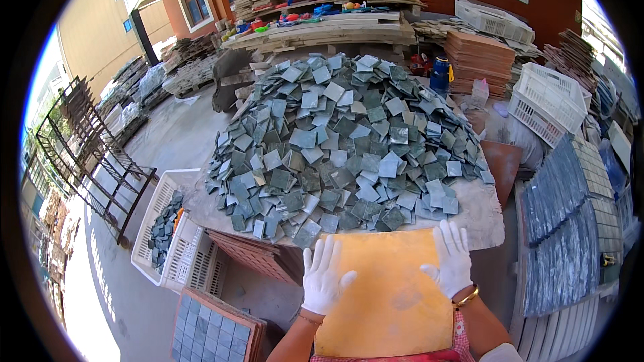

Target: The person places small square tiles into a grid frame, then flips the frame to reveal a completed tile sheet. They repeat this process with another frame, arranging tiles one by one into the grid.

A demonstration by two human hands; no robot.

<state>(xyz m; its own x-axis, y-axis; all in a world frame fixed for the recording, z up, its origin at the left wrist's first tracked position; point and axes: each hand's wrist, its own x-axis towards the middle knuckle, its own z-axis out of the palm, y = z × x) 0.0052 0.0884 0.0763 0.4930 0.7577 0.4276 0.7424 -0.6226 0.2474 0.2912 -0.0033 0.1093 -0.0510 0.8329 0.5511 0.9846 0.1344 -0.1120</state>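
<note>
Both of my hands wear white gloves and hold nothing. My left hand [323, 276] lies with fingers spread at the left edge of a flat yellow board [386, 295]. At the board's upper right edge, my right hand [451, 258] is stretched out the same way, a gold bracelet at its wrist. The board's surface is bare, with faint smudges. Just beyond it a large heap of square grey-green stone tiles [342, 141] covers a pale worktable [479, 224]. Several tiles at the heap's near edge lie close to the board's far edge.
Left of the table stands a white plastic crate [144, 231] with tile pieces, above a panel of set tiles [209, 332]. A black metal rack [94, 154] is farther left. On the right are stacked tile sheets [560, 228], white crates [547, 104] and a blue flask [441, 77].
</note>
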